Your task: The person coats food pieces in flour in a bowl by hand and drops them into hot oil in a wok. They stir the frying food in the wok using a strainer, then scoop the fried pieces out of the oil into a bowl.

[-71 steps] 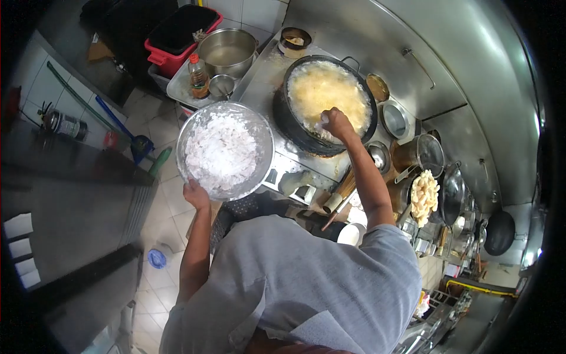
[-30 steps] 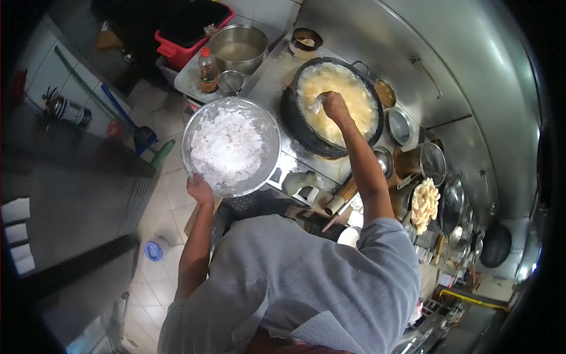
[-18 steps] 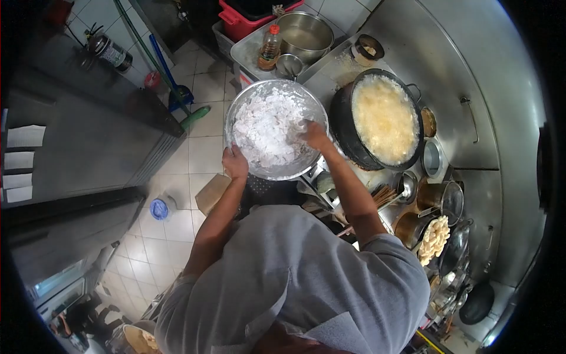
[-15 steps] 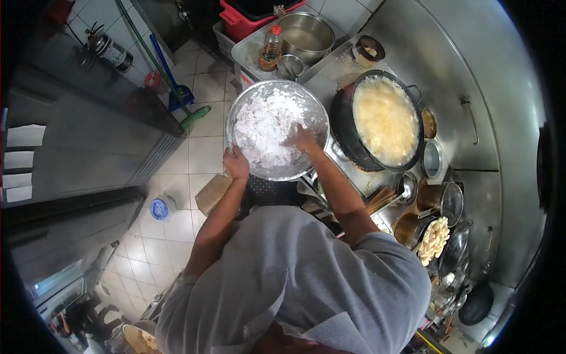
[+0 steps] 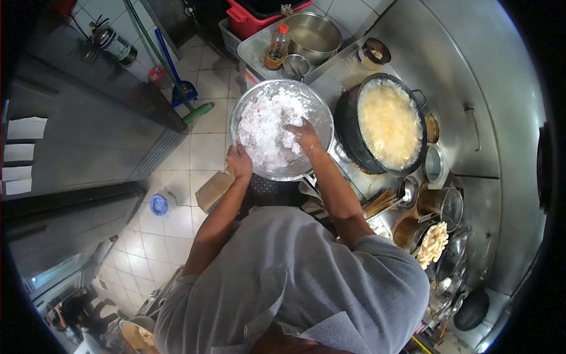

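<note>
A wide metal bowl (image 5: pixel 323 112) holds lumpy pieces coated in white flour (image 5: pixel 268 127); what the pieces are under the coating, I cannot tell. My left hand (image 5: pixel 239 160) is closed on the bowl's near left rim. Inside the bowl, on its right side, my right hand (image 5: pixel 306 137) touches the floury pieces, its fingers stretched apart and dusted white. Just right of the bowl stands a large black pan (image 5: pixel 348 133) filled with bubbling, foamy yellow oil (image 5: pixel 389 124).
Behind the bowl, a counter carries a steel pot (image 5: pixel 315 38), a red-capped bottle (image 5: pixel 277 47) and a small saucepan (image 5: pixel 296 66). Pale fried pieces (image 5: pixel 433 245) sit in a strainer at right, near a ladle (image 5: pixel 407 192). A cardboard box (image 5: pixel 213 192) stands on the tiled floor.
My right hand has shifted slightly within the bowl, and the flour-coated pieces around its fingers lie differently. My left hand keeps its hold on the rim. The whole view has shifted slightly.
</note>
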Motion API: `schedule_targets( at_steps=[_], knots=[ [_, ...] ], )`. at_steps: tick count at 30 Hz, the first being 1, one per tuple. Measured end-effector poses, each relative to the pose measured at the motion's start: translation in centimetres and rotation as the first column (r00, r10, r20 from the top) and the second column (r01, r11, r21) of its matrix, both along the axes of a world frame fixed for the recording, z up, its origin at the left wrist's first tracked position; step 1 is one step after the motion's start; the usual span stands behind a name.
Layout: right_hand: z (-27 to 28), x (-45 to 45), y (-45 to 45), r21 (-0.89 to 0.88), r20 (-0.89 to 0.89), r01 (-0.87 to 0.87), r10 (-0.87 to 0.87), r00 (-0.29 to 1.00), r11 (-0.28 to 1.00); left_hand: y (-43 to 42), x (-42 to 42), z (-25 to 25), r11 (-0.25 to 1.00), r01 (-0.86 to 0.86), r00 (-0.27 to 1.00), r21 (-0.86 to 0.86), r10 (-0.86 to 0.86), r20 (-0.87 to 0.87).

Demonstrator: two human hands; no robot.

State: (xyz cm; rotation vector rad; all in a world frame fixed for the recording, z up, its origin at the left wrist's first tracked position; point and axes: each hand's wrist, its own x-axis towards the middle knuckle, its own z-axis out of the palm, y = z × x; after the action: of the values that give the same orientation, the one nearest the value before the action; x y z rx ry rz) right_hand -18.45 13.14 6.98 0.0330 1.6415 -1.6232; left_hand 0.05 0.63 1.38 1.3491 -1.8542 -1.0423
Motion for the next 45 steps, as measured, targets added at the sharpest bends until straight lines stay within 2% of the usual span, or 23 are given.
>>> schedule_targets(
  at_steps=[1,3,5,7,9,11,13,16,20,22,23,25,29,31,32,34,36,38,39,40,41,43,45],
  knots=[
    [1.0,0.2,0.1,-0.053,-0.036,0.092,-0.094,0.995,0.994,0.0,0.0,0.1,1.000,-0.002,1.000,0.001,0.002,-0.002],
    [0.9,0.1,0.1,-0.067,-0.077,0.074,-0.079,0.994,0.995,0.0,0.1,0.3,1.000,0.012,0.999,0.021,-0.013,0.046],
    [-2.2,-1.5,-0.2,0.094,-0.386,-0.109,0.137,0.912,0.990,0.1,0.1,0.0,1.000,0.010,0.999,0.018,-0.011,0.041],
    [-4.3,-3.1,0.1,-0.013,-0.276,-0.101,0.094,0.957,0.995,-0.1,-0.2,0.0,1.000,0.000,1.000,0.009,0.000,0.030],
    [-3.3,-3.1,0.6,0.151,-0.333,-0.100,0.146,0.932,0.983,-0.1,0.0,0.2,0.992,-0.002,1.000,0.123,0.003,-0.006],
    [-2.4,-3.0,1.1,0.131,-0.302,-0.129,0.163,0.939,0.983,0.0,0.1,0.1,0.995,-0.004,1.000,0.101,0.004,-0.005],
    [-4.9,-3.8,1.4,0.299,-0.509,-0.123,0.267,0.818,0.946,0.0,0.0,-0.2,0.997,-0.002,1.000,0.079,0.003,-0.008],
    [-7.8,-3.2,0.9,0.183,-0.636,0.018,0.104,0.765,0.983,-0.2,0.1,-0.4,0.997,0.003,1.000,0.079,-0.004,0.006],
    [-9.5,-4.3,0.4,0.130,-0.631,-0.118,0.174,0.756,0.984,-0.1,0.0,0.5,0.998,0.005,1.000,0.063,-0.005,0.002],
    [-9.7,-4.4,0.5,-0.138,-0.319,-0.290,0.234,0.918,0.947,0.0,0.0,0.4,0.998,0.006,1.000,0.067,-0.006,-0.001],
    [-9.8,-4.3,0.6,-0.139,-0.317,-0.287,0.232,0.920,0.948,0.1,-0.1,0.4,0.999,-0.005,1.000,0.041,0.006,-0.017],
    [-9.1,-4.1,0.5,0.282,-0.541,-0.240,0.361,0.760,0.929,0.0,-0.1,-0.1,1.000,-0.018,0.999,0.015,0.019,-0.036],
    [-8.7,-5.6,1.3,0.161,-0.480,-0.254,0.300,0.824,0.954,-0.3,-0.2,-1.4,1.000,-0.022,0.999,0.014,0.023,-0.047],
    [-8.7,-5.7,0.9,0.369,-0.667,-0.012,0.273,0.693,0.929,0.0,-0.1,-0.1,0.999,-0.030,0.999,0.041,0.032,-0.041],
    [-8.6,-5.8,1.0,0.369,-0.668,-0.005,0.268,0.695,0.929,0.1,0.1,0.6,0.997,-0.022,0.999,0.068,0.020,0.031],
    [-3.1,-3.9,-1.2,0.620,-0.525,-0.072,0.482,0.702,0.781,0.2,0.1,1.3,0.996,-0.004,0.995,0.092,-0.004,0.095],
    [-7.4,-3.6,-2.6,0.584,-0.680,0.086,0.428,0.595,0.807,0.1,-0.1,0.2,0.999,-0.007,1.000,0.042,0.007,-0.008],
    [-6.0,-3.1,-4.5,0.752,-0.512,0.087,0.498,0.700,0.653,0.2,-0.3,-0.5,0.997,-0.048,0.995,-0.065,0.042,-0.087],
    [-7.0,-3.1,-4.5,0.736,-0.552,0.103,0.504,0.665,0.669,0.5,-0.3,0.8,0.999,-0.010,0.997,-0.036,0.008,-0.070],
    [-7.6,-3.3,-4.9,0.792,-0.542,0.126,0.594,0.594,0.597,0.3,0.0,0.9,0.999,0.036,0.995,0.035,-0.033,-0.090],
    [-6.4,-3.0,-4.1,0.773,-0.588,0.121,0.632,0.505,0.623,0.3,0.2,0.7,0.997,0.074,0.993,0.034,-0.070,-0.100],
    [-3.9,-2.7,-3.0,0.726,-0.582,0.087,0.543,0.605,0.682,-0.1,0.1,0.4,0.997,0.070,0.998,-0.012,-0.070,-0.001],
    [-2.2,-2.3,-1.7,0.655,-0.667,0.156,0.470,0.577,0.739,0.1,-0.1,1.1,0.998,0.058,0.997,-0.022,-0.059,-0.047]
  ],
)
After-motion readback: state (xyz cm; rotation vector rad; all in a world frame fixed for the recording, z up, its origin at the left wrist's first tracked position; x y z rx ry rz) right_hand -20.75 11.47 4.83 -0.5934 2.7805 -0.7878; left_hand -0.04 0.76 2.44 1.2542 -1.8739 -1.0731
